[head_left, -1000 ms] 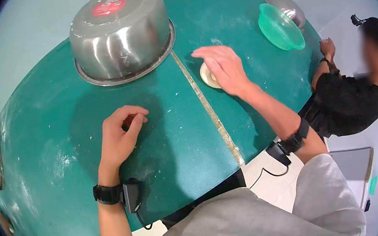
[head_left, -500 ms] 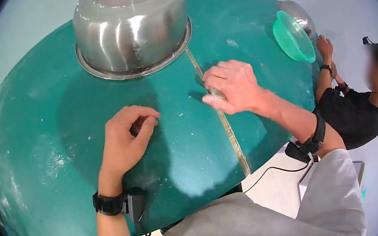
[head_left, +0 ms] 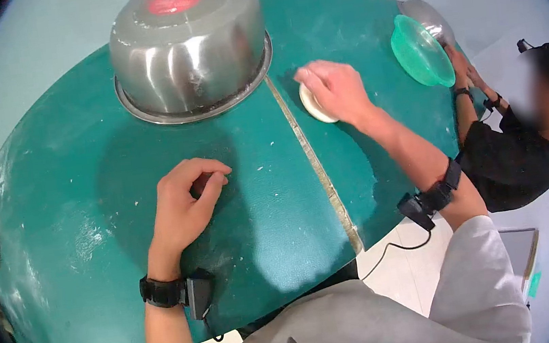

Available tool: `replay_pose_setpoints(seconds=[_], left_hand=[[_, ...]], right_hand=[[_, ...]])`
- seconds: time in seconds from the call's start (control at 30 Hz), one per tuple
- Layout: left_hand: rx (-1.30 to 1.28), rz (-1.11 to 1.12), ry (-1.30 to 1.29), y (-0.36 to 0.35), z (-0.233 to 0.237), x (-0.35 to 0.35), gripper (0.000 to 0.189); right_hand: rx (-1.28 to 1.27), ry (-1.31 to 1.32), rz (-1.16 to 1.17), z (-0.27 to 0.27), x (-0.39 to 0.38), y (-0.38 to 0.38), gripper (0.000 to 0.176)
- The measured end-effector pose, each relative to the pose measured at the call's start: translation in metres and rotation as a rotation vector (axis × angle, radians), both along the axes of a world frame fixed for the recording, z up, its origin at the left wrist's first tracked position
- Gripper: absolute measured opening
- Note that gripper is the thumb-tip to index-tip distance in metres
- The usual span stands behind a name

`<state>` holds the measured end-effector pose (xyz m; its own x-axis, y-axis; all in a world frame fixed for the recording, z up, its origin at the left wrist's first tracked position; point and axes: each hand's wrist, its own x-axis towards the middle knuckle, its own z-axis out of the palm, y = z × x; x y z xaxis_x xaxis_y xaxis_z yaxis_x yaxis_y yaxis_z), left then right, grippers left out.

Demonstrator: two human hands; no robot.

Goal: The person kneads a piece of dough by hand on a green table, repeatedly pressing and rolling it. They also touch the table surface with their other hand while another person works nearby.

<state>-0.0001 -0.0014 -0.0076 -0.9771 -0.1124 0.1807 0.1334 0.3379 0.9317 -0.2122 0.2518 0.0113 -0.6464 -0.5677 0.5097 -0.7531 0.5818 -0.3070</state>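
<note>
"One pale disc [head_left: 318,106] is peeking out under you there. Are you gripping it?"

"I'm keeping my right hand [head_left: 338,89] over it, fingers bending and mostly covering it, so I can't tell whether they're gripping or just pressing. It's lying on the tabletop [head_left: 45,199], right of the long strip [head_left: 314,160]. I'm probably working from above so the palm is steadying it against the flat surface."

"And the other one?"

"My left hand [head_left: 185,199] is curling into a loose, narrow fist, thumb tip close to the forefinger, with nothing showing in it. I'm likely holding it well apart from the disc to leave room."

"Why is that big metal bowl [head_left: 189,62] sitting upside down?"

"It's resting on its wide rim, which I'm guessing is making it steady; what's underneath, I can't see. It's standing beyond my hands, so it's leaving the near side free."

"What about the far right?"

"A green bowl [head_left: 419,54] is sitting beside a smaller metal bowl [head_left: 425,16], near the edge, perhaps for easy reach. A person in black [head_left: 513,163] is reaching in close to them."
</note>
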Motion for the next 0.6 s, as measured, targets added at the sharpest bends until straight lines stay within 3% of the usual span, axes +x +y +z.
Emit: replay_pose_setpoints(seconds=[0.03,0.1,0.17,0.23,0.3,0.37,0.4,0.47,0.5,0.6], left_hand=[[0.0,0.005,0.014,0.0,0.0,0.0,0.01],[-0.016,-0.007,-0.027,-0.001,0.0,-0.001,0.01],[-0.012,-0.002,-0.017,0.0,0.002,-0.001,0.01],[-0.008,-0.017,-0.012,0.001,0.002,0.0,0.01],[-0.022,0.0,-0.028,0.001,0.003,-0.001,0.01],[-0.019,-0.002,-0.023,0.001,0.001,-0.002,0.01],[-0.017,0.006,-0.022,0.001,0.001,-0.001,0.01],[-0.022,0.008,-0.035,0.0,0.003,0.0,0.011],[-0.027,0.002,-0.041,0.0,0.003,-0.001,0.011],[-0.018,0.004,-0.04,0.0,0.001,0.0,0.011]], right_hand=[[0.0,0.014,0.005,0.01,0.009,0.01,0.044],[0.262,0.152,-0.07,0.032,0.024,0.025,0.041],[0.193,0.057,-0.105,0.042,0.04,0.032,0.039],[0.017,-0.292,-0.26,0.045,0.056,0.041,0.04],[0.198,-0.207,-0.107,0.038,0.066,0.055,0.043],[0.22,-0.331,0.022,0.048,0.066,0.066,0.034],[0.222,-0.335,0.026,0.055,0.069,0.064,0.034],[0.538,-0.329,-0.096,0.069,0.075,0.061,0.028],[0.541,-0.332,-0.098,0.062,0.076,0.06,0.028],[-0.044,0.135,0.263,0.02,0.071,0.033,0.04]])
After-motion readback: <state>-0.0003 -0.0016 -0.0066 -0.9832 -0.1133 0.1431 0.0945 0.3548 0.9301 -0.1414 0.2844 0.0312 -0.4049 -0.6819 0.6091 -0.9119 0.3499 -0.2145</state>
